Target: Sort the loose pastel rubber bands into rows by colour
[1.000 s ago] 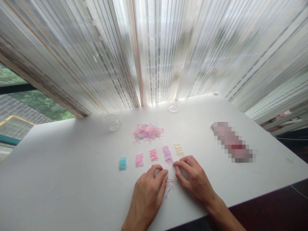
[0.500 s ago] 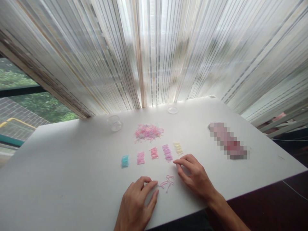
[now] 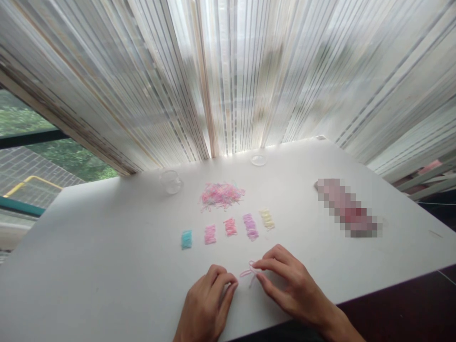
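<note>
A few thin pink and lilac rubber bands [image 3: 245,273] lie on the white table between my hands. My left hand [image 3: 208,301] is just left of them, thumb and fingertips pressed together in a pinch. Whatever the pinch holds, if anything, is hidden. My right hand [image 3: 290,285] reaches over the bands from the right, its index finger and thumb slightly apart at them and partly covering them. Beyond the hands, small bands lie in sorted groups: teal [image 3: 186,239], pink [image 3: 210,234], coral [image 3: 230,226], purple [image 3: 251,227] and pale yellow [image 3: 267,220].
Behind the groups is a loose heap of mixed-colour bands [image 3: 221,195]. A clear round container [image 3: 172,184] stands at the back left, a clear lid [image 3: 258,160] at the back. A pixelated pinkish item [image 3: 345,209] lies right. Striped curtains [image 3: 228,85] hang along the far edge.
My right hand has moved down from beside the purple group to the loose bands. My left fingertips have closed into a pinch, and the lilac band beside them no longer shows. The view has shifted slightly.
</note>
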Action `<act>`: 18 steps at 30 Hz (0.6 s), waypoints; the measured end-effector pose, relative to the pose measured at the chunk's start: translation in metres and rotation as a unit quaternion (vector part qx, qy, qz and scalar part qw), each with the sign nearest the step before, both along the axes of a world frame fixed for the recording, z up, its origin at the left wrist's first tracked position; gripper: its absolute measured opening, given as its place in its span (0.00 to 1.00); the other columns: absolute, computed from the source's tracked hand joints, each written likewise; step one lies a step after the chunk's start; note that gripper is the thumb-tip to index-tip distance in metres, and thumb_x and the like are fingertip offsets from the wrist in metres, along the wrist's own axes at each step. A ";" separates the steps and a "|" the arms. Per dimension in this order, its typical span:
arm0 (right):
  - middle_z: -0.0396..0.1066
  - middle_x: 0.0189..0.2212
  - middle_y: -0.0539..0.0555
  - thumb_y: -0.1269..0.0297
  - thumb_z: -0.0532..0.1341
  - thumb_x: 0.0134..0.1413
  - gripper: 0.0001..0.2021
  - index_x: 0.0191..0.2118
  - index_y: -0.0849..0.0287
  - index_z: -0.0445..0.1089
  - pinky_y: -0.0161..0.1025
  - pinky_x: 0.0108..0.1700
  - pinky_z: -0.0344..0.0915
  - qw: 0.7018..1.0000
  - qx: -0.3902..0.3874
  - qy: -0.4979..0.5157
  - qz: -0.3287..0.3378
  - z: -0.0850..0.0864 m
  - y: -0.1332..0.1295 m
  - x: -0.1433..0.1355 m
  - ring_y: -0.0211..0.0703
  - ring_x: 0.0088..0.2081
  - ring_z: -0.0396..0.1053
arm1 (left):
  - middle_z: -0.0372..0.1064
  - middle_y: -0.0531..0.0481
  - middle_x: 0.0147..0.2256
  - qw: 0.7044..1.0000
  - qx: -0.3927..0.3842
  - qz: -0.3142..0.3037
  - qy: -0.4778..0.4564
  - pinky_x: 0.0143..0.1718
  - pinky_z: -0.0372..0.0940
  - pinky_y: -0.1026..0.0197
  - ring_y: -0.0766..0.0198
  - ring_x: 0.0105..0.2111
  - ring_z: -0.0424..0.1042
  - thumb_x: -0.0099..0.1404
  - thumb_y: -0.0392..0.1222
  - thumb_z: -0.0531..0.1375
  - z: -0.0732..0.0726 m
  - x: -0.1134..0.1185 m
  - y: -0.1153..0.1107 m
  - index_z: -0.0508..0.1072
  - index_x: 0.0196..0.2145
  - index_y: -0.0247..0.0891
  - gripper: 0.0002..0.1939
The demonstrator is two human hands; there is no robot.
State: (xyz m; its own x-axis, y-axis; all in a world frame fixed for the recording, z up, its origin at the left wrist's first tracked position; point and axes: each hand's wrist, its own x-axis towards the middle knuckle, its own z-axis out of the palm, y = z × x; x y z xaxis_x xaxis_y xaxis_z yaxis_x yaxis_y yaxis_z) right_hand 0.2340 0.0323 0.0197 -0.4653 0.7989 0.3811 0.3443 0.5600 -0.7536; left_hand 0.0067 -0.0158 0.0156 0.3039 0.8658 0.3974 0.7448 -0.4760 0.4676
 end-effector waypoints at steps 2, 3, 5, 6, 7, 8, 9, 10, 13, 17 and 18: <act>0.73 0.37 0.55 0.70 0.64 0.61 0.11 0.49 0.56 0.73 0.41 0.40 0.72 1.000 -0.001 0.001 0.030 0.003 0.001 -0.004 0.45 0.39 0.71 | 0.71 0.49 0.34 1.000 0.003 0.003 -0.026 0.31 0.70 0.65 0.64 0.31 0.75 0.74 0.35 0.53 0.004 0.001 0.003 0.70 0.41 0.40 0.07; 0.73 0.37 0.55 0.70 0.65 0.61 0.11 0.49 0.57 0.73 0.41 0.40 0.72 0.999 0.000 0.001 0.039 0.004 0.002 -0.006 0.45 0.39 0.71 | 0.71 0.49 0.34 0.999 0.007 0.003 -0.035 0.30 0.70 0.66 0.65 0.31 0.75 0.74 0.34 0.54 0.006 0.002 0.005 0.70 0.41 0.40 0.06; 0.73 0.35 0.54 0.70 0.63 0.62 0.07 0.46 0.57 0.74 0.40 0.39 0.71 0.999 0.003 0.008 0.040 0.005 0.004 -0.009 0.44 0.38 0.71 | 0.72 0.49 0.35 0.999 0.013 -0.001 -0.047 0.30 0.69 0.67 0.65 0.32 0.75 0.73 0.33 0.55 0.010 0.005 0.010 0.69 0.42 0.40 0.05; 0.73 0.34 0.54 0.70 0.62 0.63 0.06 0.44 0.57 0.74 0.39 0.39 0.71 0.999 0.006 0.013 0.036 0.005 0.005 -0.010 0.44 0.37 0.71 | 0.73 0.49 0.35 0.999 0.014 -0.005 -0.050 0.30 0.69 0.67 0.65 0.31 0.75 0.73 0.33 0.55 0.012 0.006 0.012 0.69 0.42 0.40 0.05; 0.73 0.33 0.54 0.71 0.62 0.64 0.05 0.43 0.57 0.74 0.39 0.38 0.71 0.999 0.007 0.017 0.032 0.005 0.006 -0.010 0.43 0.37 0.71 | 0.74 0.49 0.35 0.999 0.013 -0.009 -0.052 0.30 0.69 0.67 0.66 0.31 0.75 0.73 0.32 0.55 0.013 0.007 0.014 0.69 0.42 0.40 0.05; 0.73 0.33 0.53 0.71 0.62 0.64 0.05 0.42 0.57 0.74 0.39 0.38 0.71 0.999 0.007 0.020 0.029 0.005 0.007 -0.010 0.43 0.36 0.71 | 0.74 0.49 0.34 0.998 0.010 -0.012 -0.053 0.31 0.69 0.67 0.66 0.31 0.75 0.73 0.32 0.55 0.014 0.008 0.015 0.69 0.42 0.40 0.05; 0.73 0.33 0.53 0.70 0.62 0.64 0.05 0.42 0.57 0.74 0.39 0.37 0.71 0.999 0.006 0.022 0.027 0.005 0.008 -0.010 0.43 0.36 0.71 | 0.75 0.49 0.34 0.998 0.007 -0.013 -0.054 0.31 0.69 0.67 0.66 0.31 0.75 0.73 0.32 0.55 0.014 0.008 0.016 0.69 0.42 0.40 0.05; 0.74 0.33 0.53 0.70 0.63 0.63 0.04 0.42 0.56 0.74 0.39 0.37 0.71 0.999 0.004 0.022 0.026 0.004 0.008 -0.009 0.43 0.36 0.71 | 0.75 0.49 0.34 0.998 0.003 -0.013 -0.054 0.31 0.69 0.67 0.66 0.31 0.76 0.73 0.32 0.55 0.014 0.009 0.017 0.69 0.42 0.40 0.05; 0.74 0.33 0.53 0.70 0.62 0.64 0.05 0.42 0.56 0.75 0.39 0.38 0.71 1.000 0.001 0.022 0.020 0.001 0.009 -0.007 0.43 0.36 0.72 | 0.75 0.49 0.34 0.998 -0.010 -0.017 -0.062 0.31 0.70 0.67 0.66 0.32 0.76 0.73 0.32 0.55 0.011 0.009 0.016 0.69 0.42 0.40 0.05; 0.74 0.33 0.53 0.71 0.61 0.64 0.06 0.42 0.55 0.75 0.38 0.37 0.72 1.000 -0.001 0.027 0.010 -0.003 0.010 -0.007 0.43 0.36 0.72 | 0.75 0.50 0.35 0.995 -0.049 0.002 -0.081 0.26 0.68 0.68 0.69 0.22 0.69 0.73 0.37 0.57 0.003 0.009 0.015 0.70 0.45 0.40 0.05; 0.73 0.33 0.53 0.71 0.61 0.65 0.06 0.42 0.56 0.75 0.38 0.37 0.72 1.000 -0.001 0.029 0.008 -0.004 0.011 -0.007 0.42 0.36 0.72 | 0.75 0.50 0.35 0.995 -0.056 0.009 -0.082 0.24 0.67 0.68 0.70 0.20 0.67 0.73 0.38 0.57 0.001 0.010 0.015 0.70 0.46 0.40 0.06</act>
State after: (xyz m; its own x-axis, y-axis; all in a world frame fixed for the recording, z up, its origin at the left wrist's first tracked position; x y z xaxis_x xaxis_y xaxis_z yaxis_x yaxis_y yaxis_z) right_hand 0.2271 0.0431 0.0159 -0.4548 0.7928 0.4057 0.2918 0.5630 -0.7732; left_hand 0.0164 -0.0006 0.0167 0.2265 0.9123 0.3411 0.6625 -0.4011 0.6326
